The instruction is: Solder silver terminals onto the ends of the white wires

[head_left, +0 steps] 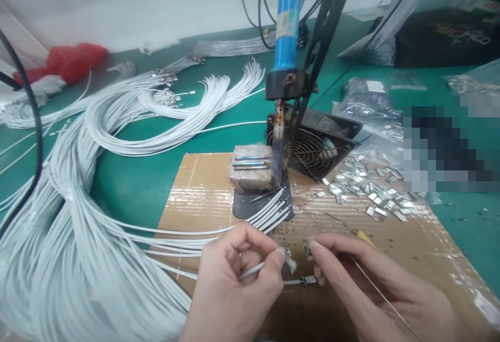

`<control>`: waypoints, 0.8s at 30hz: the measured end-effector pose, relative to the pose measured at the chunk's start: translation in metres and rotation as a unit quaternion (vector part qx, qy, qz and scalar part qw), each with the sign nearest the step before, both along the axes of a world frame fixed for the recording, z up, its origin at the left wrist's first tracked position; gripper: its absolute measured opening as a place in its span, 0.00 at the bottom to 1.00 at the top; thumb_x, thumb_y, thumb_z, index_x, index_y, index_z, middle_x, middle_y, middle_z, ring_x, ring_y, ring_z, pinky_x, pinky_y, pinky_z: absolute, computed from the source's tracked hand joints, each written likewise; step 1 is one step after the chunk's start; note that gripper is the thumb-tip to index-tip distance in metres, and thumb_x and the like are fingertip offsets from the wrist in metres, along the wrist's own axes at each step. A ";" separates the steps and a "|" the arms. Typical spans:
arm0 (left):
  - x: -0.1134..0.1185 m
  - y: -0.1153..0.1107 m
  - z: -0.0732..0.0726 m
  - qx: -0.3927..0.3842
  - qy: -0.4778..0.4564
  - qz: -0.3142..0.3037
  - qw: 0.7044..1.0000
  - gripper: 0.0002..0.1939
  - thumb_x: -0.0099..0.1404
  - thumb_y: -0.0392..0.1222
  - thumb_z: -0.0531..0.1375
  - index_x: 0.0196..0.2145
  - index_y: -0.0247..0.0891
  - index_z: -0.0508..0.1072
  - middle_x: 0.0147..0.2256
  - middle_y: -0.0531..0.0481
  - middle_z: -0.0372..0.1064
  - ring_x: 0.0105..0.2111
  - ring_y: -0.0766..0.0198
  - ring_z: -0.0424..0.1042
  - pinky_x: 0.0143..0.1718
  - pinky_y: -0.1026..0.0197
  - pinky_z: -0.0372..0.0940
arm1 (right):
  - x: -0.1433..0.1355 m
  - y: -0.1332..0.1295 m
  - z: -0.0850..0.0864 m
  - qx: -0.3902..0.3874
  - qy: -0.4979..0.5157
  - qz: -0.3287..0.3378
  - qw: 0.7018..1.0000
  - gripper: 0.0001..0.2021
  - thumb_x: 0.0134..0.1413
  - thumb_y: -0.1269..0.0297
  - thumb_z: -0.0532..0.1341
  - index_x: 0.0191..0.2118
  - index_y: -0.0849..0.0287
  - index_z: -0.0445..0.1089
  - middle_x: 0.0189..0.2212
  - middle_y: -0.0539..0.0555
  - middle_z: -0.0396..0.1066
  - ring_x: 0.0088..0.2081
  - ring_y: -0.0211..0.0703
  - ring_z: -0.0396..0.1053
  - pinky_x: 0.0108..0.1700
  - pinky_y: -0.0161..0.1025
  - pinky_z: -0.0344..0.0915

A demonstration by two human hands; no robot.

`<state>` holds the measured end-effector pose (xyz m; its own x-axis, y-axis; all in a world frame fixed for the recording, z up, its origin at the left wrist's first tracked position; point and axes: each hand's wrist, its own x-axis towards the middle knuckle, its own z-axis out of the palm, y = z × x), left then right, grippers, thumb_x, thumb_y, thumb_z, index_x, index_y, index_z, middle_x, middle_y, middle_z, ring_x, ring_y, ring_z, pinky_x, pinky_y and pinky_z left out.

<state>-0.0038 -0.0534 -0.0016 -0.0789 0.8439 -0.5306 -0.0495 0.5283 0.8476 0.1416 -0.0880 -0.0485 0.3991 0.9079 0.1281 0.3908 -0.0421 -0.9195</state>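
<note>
My left hand is closed in a pinch around a white cable, close to its stripped end, where fine coloured wires show. Facing it across a small gap, my right hand pinches a small connector with a green edge between thumb and forefinger. A thin solder wire runs along my right hand; whether the fingers grip it I cannot tell. Below the fingertips lies another cable end with a metal connector. Just beyond my hands, a blue-handled soldering iron is fixed tip down beside a wrapped block.
A large bundle of white cables fills the left side. Several cable ends rest on a dark pad atop the cardboard. Loose metal connectors lie scattered at right, near a black fan and plastic bags.
</note>
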 end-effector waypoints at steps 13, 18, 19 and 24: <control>-0.002 0.001 0.000 0.035 -0.032 -0.004 0.999 0.09 0.50 0.30 0.71 0.20 0.34 0.75 0.26 0.53 0.77 0.22 0.74 0.71 0.24 0.76 0.62 | -0.006 0.009 -0.002 -0.025 0.165 0.098 0.981 0.05 0.54 0.61 0.73 0.28 0.50 0.82 0.28 0.49 0.79 0.27 0.38 0.76 0.27 0.25 0.73; -0.004 0.001 -0.004 0.052 -0.031 -0.027 0.998 0.08 0.52 0.31 0.71 0.21 0.36 0.76 0.28 0.50 0.78 0.27 0.68 0.74 0.26 0.72 0.65 | -0.002 0.009 -0.004 -0.021 0.151 0.116 0.981 0.05 0.57 0.60 0.72 0.30 0.49 0.81 0.28 0.49 0.78 0.28 0.39 0.76 0.28 0.27 0.72; -0.004 0.001 -0.004 0.053 -0.032 -0.028 0.998 0.08 0.52 0.31 0.71 0.21 0.36 0.76 0.28 0.50 0.78 0.27 0.68 0.74 0.26 0.71 0.65 | -0.002 0.009 -0.004 -0.013 0.132 0.117 0.984 0.05 0.57 0.60 0.71 0.30 0.49 0.81 0.28 0.48 0.78 0.28 0.39 0.76 0.28 0.27 0.72; -0.001 0.003 -0.002 0.045 -0.025 -0.011 0.999 0.08 0.51 0.30 0.71 0.20 0.35 0.76 0.28 0.52 0.78 0.23 0.74 0.69 0.24 0.75 0.62 | -0.012 -0.004 -0.001 0.035 -0.010 0.025 0.999 0.15 0.73 0.60 0.56 0.53 0.42 0.80 0.33 0.49 0.75 0.28 0.36 0.70 0.34 0.31 0.68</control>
